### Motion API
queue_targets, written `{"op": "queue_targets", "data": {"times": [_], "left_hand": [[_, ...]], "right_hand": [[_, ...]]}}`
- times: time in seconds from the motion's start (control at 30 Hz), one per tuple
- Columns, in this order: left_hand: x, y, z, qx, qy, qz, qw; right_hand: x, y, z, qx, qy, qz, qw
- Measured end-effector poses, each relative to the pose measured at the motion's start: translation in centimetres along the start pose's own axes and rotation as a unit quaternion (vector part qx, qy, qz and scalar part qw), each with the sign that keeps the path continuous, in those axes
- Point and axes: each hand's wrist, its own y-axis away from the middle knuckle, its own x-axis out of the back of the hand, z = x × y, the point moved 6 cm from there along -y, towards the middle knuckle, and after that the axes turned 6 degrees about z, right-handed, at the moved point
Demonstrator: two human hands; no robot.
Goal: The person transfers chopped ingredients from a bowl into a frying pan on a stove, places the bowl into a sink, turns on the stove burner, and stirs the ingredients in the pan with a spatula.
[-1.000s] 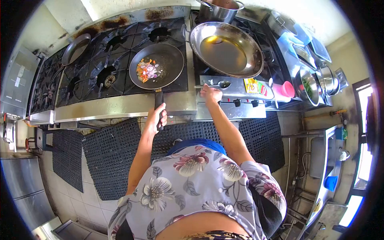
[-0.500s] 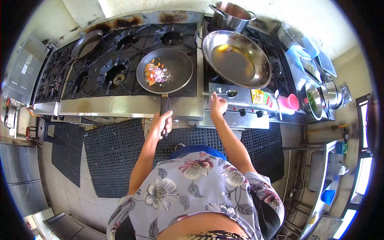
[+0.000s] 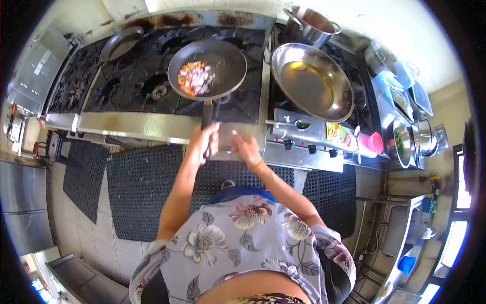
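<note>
My left hand (image 3: 202, 146) is closed round the handle of a dark frying pan (image 3: 228, 68). Chopped onion and orange vegetable pieces (image 3: 195, 78) lie in the left part of the pan, which seems raised off the burners. Close to the handle, on its right, is my right hand (image 3: 246, 149), slightly blurred, its fingers apart and nothing visible in them. A metal spoon (image 3: 302, 124) rests on the stove's front ledge, clear of my right hand. To the right, a wide steel pan (image 3: 278, 76) holds oil (image 3: 309, 86).
A steel pot (image 3: 309, 30) stands behind the oil pan. Another small pan (image 3: 121, 45) sits at the back left. A yellow packet (image 3: 336, 133), a pink cup (image 3: 373, 143) and a steel bowl of greens (image 3: 397, 144) are at the right. Black rubber mats (image 3: 142, 197) cover the floor.
My right hand has left the spoon's handle end and moved left toward the pan handle. The frying pan has moved away from me and looks larger, apparently lifted. Its vegetables have shifted.
</note>
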Motion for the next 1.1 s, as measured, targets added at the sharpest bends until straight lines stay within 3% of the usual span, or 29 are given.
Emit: {"op": "queue_targets", "data": {"times": [0.03, 0.1, 0.23, 0.3, 0.33, 0.5, 0.6, 1.1], "left_hand": [[-0.5, -0.8, 1.1, -0.049, 0.033, -0.008, 0.998], [-0.1, -0.5, 0.9, -0.008, 0.015, 0.007, 1.0], [-1.7, 3.6, 1.0, -0.029, 0.012, 0.02, 0.999], [-0.5, 0.0, 0.5, -0.001, 0.001, -0.008, 1.0], [-1.1, -0.8, 1.6, -0.045, 0.029, -0.007, 0.999], [-1.9, 3.4, 1.0, -0.034, -0.003, 0.002, 0.999], [-1.2, 0.1, 1.1, -0.047, -0.03, -0.013, 0.998], [-0.8, 0.7, 1.1, -0.088, -0.086, 0.064, 0.99]], "right_hand": [[0.0, 0.4, 0.4, 0.002, 0.016, -0.009, 1.0], [0.2, 0.4, 0.0, 0.027, 0.043, -0.023, 0.998], [0.5, 0.5, 1.0, -0.009, 0.0, -0.039, 0.999], [0.5, -0.1, 0.9, 0.031, 0.027, -0.039, 0.998], [0.3, -0.2, 1.0, 0.024, 0.025, -0.043, 0.998], [1.3, 0.2, 2.5, -0.012, 0.023, -0.047, 0.999], [1.5, 0.0, 3.4, 0.0, 0.011, -0.036, 0.999], [2.3, 1.2, 2.7, -0.006, 0.043, -0.05, 0.998]]}}
